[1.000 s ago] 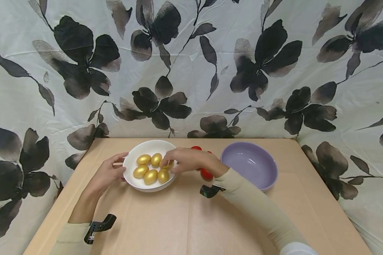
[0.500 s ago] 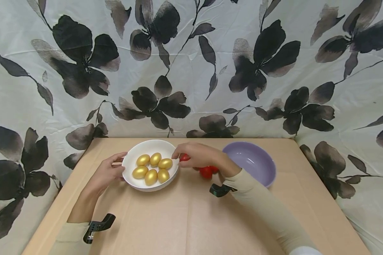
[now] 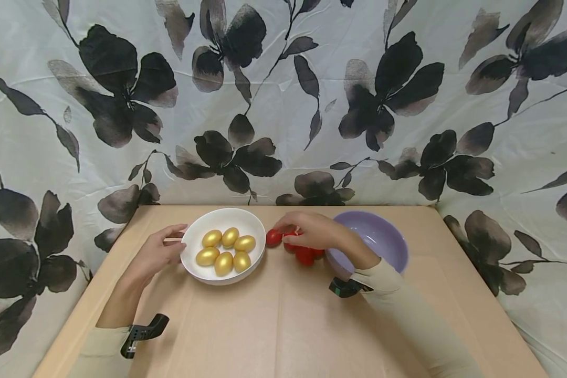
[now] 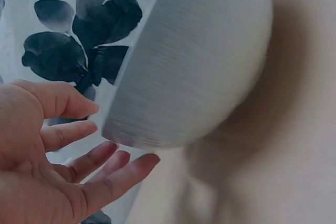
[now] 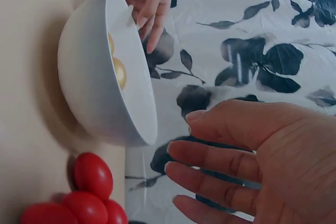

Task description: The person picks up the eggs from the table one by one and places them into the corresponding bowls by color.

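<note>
Between the white bowl (image 3: 224,217) and the purple bowl (image 3: 382,241), on the wood of the tabletop (image 3: 245,325), a huddle of red eggs (image 3: 305,256), at least four by the right wrist view. Just above them, the right hand (image 3: 307,230), much the nearer of the two, fingers pointing leftward, thumb and fingers spread apart with nothing pinched between. Down and slightly left from that palm, near the white bowl's right side, the leftmost red egg (image 3: 272,239), seemingly with a gap below the fingertips. Long axis of that egg, judging from the right wrist view, roughly in line with the white bowl, only mildly drawn out; axes of the other red eggs too covered to tell. Off to the left, across the white bowl, the left hand (image 3: 160,251), fingers loosely spread at the bowl's edge; touching or merely just beside, cannot tell. Inside the white bowl, six gold eggs (image 3: 223,263) lying close together. To the right of the red eggs, partly hidden by the right sleeve (image 3: 406,310), the purple bowl, very near the huddle.
</note>
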The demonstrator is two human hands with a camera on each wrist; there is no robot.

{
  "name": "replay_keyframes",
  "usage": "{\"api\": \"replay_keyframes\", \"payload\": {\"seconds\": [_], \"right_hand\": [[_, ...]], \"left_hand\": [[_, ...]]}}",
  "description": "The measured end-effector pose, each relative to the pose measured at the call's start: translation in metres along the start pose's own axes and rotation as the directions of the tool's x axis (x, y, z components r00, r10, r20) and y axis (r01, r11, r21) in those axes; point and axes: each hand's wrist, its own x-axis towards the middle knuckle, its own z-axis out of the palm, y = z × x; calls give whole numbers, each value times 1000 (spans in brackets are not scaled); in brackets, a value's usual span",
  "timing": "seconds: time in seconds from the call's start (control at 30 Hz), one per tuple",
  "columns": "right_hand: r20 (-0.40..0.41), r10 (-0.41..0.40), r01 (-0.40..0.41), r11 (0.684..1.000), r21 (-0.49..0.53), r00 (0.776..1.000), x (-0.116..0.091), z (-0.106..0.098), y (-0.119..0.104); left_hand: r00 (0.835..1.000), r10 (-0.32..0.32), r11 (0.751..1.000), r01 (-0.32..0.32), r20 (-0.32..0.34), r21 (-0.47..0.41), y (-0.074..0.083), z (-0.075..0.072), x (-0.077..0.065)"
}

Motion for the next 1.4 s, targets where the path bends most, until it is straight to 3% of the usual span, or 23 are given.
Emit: {"api": "replay_keyframes", "payload": {"seconds": [0.37,0.7,0.97,1.2,1.4], "right_hand": [[-79,43,-31,987,156,996,-39,-12,35],[-195,105,-71,983,172,975,-75,-17,81],[-310,180,-123,973,194,934,-98,-20,114],[-357,267,-190,953,236,895,-116,-24,134],[-443,336,-281,941,187,831,-133,-25,145]], "left_hand": [[998,63,996,-61,-30,70,28,-5,-4],[988,154,980,-150,-27,128,58,9,-12],[981,186,979,-189,51,77,73,26,-13],[954,267,962,-271,133,11,83,47,-16],[935,306,951,-307,177,-22,89,69,-15]]}}
